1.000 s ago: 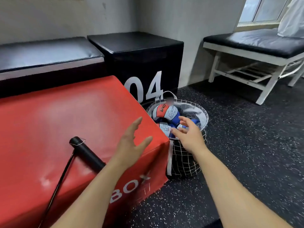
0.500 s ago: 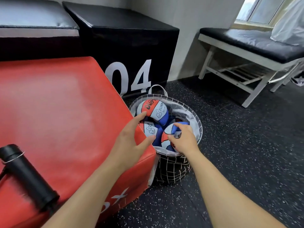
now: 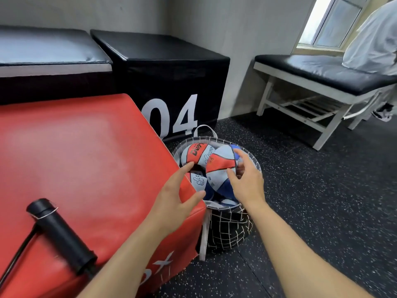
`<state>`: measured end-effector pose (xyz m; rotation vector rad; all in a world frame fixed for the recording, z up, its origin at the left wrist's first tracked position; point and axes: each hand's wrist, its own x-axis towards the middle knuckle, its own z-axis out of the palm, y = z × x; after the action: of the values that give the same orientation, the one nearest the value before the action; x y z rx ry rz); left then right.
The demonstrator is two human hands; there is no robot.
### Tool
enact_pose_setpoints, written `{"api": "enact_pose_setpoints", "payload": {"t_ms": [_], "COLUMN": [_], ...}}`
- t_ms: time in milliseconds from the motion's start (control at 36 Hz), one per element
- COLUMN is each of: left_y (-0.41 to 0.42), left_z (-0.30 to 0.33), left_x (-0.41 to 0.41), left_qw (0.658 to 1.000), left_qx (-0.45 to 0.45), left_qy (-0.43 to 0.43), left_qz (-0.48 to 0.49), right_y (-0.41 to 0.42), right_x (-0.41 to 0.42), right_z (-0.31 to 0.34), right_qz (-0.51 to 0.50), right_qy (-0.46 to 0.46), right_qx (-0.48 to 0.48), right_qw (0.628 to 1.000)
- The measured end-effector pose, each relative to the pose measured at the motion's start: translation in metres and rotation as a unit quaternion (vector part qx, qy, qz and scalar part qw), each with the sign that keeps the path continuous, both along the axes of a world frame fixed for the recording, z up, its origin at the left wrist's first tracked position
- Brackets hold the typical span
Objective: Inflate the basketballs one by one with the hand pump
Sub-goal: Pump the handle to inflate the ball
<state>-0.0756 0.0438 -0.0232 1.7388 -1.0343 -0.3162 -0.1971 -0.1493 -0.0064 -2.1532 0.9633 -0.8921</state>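
Observation:
A round black-and-white basket (image 3: 227, 231) on the floor holds several limp red, white and blue basketballs. My right hand (image 3: 247, 179) grips one deflated ball (image 3: 219, 168) and has it raised above the basket's rim. Another ball (image 3: 196, 154) lies behind it, and a third (image 3: 197, 180) sits lower. My left hand (image 3: 178, 195) hovers over the corner of the red box with fingers spread, close to the raised ball. The black hand pump (image 3: 62, 235) lies on the red box at the lower left, with its thin hose (image 3: 17, 257) trailing off.
The red padded box (image 3: 75, 160) fills the left. Behind it stand a black box marked 04 (image 3: 167, 67) and a black-topped bench (image 3: 43, 52). A white-framed bench (image 3: 318, 72) stands at the right, with a person in white (image 3: 376, 39) on it. Speckled floor (image 3: 322, 201) lies around.
My right hand has closed round a deflated ball and lifted it out of the pile. My left hand stays spread beside it. The view has shifted slightly.

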Motion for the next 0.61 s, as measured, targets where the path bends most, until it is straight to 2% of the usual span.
{"api": "enact_pose_setpoints", "payload": {"t_ms": [111, 194, 333, 472, 556, 611], "left_y": [0.018, 0.042, 0.097, 0.168, 0.209, 0.239], "left_z": [0.025, 0.052, 0.092, 0.124, 0.132, 0.136], "left_x": [-0.004, -0.005, 0.003, 0.014, 0.019, 0.022], "left_qw": [0.999, 0.996, 0.974, 0.95, 0.948, 0.951], "left_qx": [-0.049, -0.086, -0.18, -0.22, -0.227, -0.224], "left_qy": [0.0, 0.016, 0.108, 0.167, 0.151, 0.123], "left_qz": [0.014, 0.027, 0.086, 0.144, 0.165, 0.173], "right_y": [0.037, 0.073, 0.128, 0.189, 0.222, 0.242], "right_x": [-0.002, -0.003, 0.001, 0.002, 0.011, 0.014], "right_z": [0.037, 0.062, 0.091, 0.1, 0.099, 0.097], "right_qz": [0.084, 0.131, 0.214, 0.273, 0.308, 0.325], "right_qy": [-0.051, -0.058, -0.098, -0.136, -0.133, -0.13], "right_qx": [-0.114, -0.245, -0.367, -0.408, -0.42, -0.399], "right_qw": [0.989, 0.959, 0.9, 0.86, 0.843, 0.847]}}
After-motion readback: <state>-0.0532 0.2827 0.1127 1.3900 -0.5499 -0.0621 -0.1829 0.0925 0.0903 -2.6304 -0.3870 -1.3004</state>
